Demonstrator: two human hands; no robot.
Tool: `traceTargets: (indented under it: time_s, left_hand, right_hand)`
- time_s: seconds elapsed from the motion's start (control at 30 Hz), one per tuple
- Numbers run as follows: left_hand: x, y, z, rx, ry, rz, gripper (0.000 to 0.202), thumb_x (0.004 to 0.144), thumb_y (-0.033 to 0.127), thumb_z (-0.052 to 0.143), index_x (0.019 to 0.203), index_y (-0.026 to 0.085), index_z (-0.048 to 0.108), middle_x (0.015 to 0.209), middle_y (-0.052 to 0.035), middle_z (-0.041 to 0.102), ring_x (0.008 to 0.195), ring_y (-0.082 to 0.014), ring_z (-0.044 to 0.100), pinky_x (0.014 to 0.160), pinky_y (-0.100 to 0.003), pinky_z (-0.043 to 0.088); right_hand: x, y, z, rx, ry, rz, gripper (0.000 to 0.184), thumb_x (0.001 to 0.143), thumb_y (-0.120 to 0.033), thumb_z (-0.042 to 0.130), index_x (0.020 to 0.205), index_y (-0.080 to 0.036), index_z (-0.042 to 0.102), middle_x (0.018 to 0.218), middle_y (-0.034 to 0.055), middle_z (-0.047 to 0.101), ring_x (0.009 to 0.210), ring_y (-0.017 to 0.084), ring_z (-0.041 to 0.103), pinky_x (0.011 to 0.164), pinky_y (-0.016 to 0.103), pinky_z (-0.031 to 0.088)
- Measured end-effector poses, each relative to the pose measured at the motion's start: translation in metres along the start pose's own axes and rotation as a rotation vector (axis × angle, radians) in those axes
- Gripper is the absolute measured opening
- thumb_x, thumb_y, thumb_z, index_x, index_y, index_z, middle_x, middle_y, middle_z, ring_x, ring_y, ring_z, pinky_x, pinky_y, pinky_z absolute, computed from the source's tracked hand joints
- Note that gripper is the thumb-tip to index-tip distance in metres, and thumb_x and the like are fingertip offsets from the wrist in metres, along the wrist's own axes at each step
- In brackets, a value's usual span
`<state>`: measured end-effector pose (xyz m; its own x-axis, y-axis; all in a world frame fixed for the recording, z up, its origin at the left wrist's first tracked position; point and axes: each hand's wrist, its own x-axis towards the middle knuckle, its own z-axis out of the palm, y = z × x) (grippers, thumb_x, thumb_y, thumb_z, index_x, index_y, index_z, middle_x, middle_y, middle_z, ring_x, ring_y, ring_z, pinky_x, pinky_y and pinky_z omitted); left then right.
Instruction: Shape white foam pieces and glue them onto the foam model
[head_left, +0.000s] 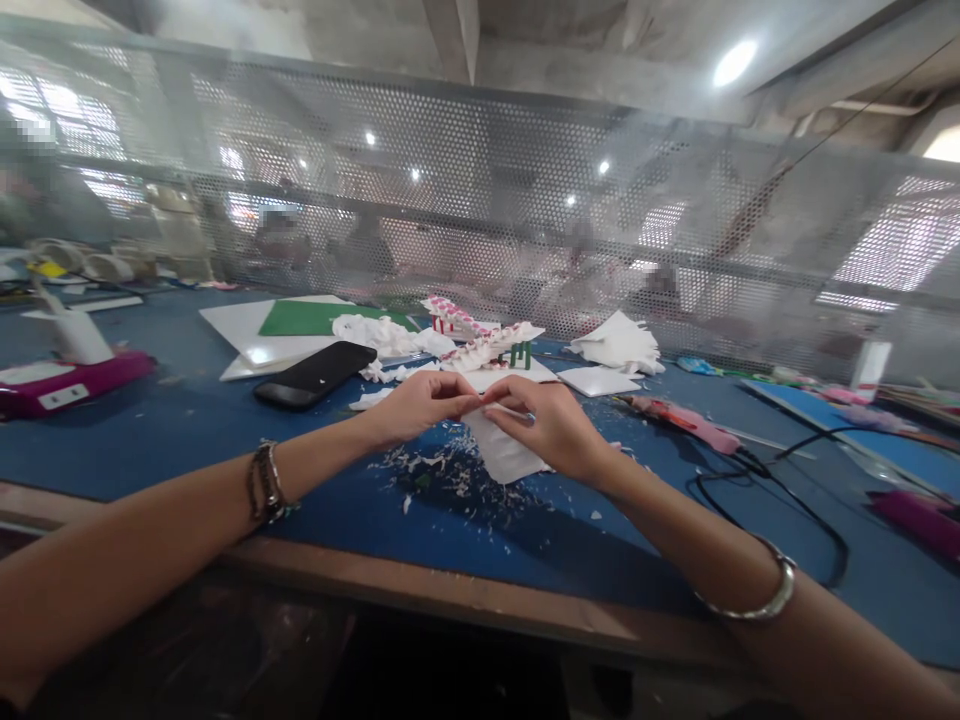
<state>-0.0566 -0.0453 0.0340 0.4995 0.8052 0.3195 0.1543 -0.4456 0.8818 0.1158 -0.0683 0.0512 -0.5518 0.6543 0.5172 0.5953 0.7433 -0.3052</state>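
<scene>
In front of me my left hand (424,408) is closed in a pinch, its thumb and fingertips meeting the fingertips of my other hand. What lies between those left fingers is too small to make out. My right hand (559,425) pinches a thin, whitish, translucent sheet (504,458), which hangs down below its fingers over the table. Just beyond the hands are foam-like strips with pink spots (457,316) and small green posts (520,355). White scraps are scattered on the blue tabletop (337,500) beneath.
A black phone (316,375) lies left of my hands, near white and green sheets (300,317). A pink corded hand tool (686,424) rests to the right, its black cable looping. Crumpled white material (619,342) is behind. A perforated metal screen (465,190) borders the table's far side.
</scene>
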Motion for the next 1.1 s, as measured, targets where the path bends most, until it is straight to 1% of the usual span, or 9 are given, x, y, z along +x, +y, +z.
traceTargets:
  time_s: [0.2,0.37,0.57,0.73,0.9,1.1]
  left_hand:
    - [0.0,0.0006,-0.0005,-0.02,-0.016,0.022,0.014,0.069,0.027,0.055,0.065,0.014,0.054,0.055,0.0039,0.046,0.051,-0.0061,0.038,0.049,-0.019,0.029]
    - [-0.0003,0.0019,0.0016,0.006,-0.023,0.025,0.013,0.069,0.026,0.052,0.063,0.014,0.05,0.054,0.0049,0.044,0.051,-0.0061,0.039,0.05,-0.019,0.03]
    - [0.0001,-0.0026,0.0044,0.065,-0.006,0.095,0.015,0.069,0.028,0.051,0.066,0.013,0.05,0.056,0.0045,0.045,0.052,-0.0061,0.039,0.049,-0.019,0.031]
    - [-0.0025,-0.0031,0.005,0.126,0.023,0.152,0.016,0.071,0.028,0.049,0.07,0.013,0.053,0.059,0.003,0.049,0.053,-0.0064,0.042,0.05,-0.018,0.034]
    - [-0.0043,-0.0005,0.0036,0.188,0.026,0.234,0.015,0.067,0.029,0.056,0.068,0.014,0.055,0.064,0.0001,0.057,0.06,-0.0089,0.05,0.058,-0.021,0.041]
    - [-0.001,-0.0037,0.0019,0.139,0.05,0.227,0.014,0.066,0.028,0.058,0.065,0.014,0.056,0.06,0.0007,0.056,0.057,-0.0081,0.049,0.055,-0.02,0.041]
  right_hand:
    - [-0.0003,-0.0019,-0.0023,-0.05,0.009,-0.004,0.012,0.077,-0.024,0.048,0.08,-0.017,0.057,0.071,0.0013,0.063,0.062,0.009,0.055,0.057,0.02,0.039]
    - [-0.0015,-0.0008,-0.0004,-0.052,0.031,0.007,0.013,0.078,-0.025,0.047,0.078,-0.017,0.057,0.067,0.0003,0.061,0.058,0.008,0.051,0.054,0.02,0.036]
    - [-0.0016,-0.0002,0.0038,0.024,0.049,0.046,0.011,0.076,-0.025,0.048,0.074,-0.016,0.054,0.065,0.0005,0.06,0.059,0.009,0.051,0.056,0.02,0.037]
    - [-0.0006,-0.0032,0.0039,0.004,0.078,0.056,0.011,0.076,-0.025,0.049,0.07,-0.016,0.053,0.061,-0.0008,0.057,0.055,0.008,0.048,0.053,0.02,0.035]
    - [-0.0021,-0.0061,0.0049,0.025,0.092,0.085,0.011,0.075,-0.026,0.05,0.069,-0.017,0.053,0.061,-0.0006,0.058,0.057,0.009,0.051,0.053,0.02,0.037]
    - [-0.0032,-0.0073,0.0048,0.111,0.115,0.05,0.009,0.074,-0.023,0.051,0.071,-0.017,0.055,0.066,-0.0006,0.061,0.061,0.008,0.054,0.057,0.02,0.04]
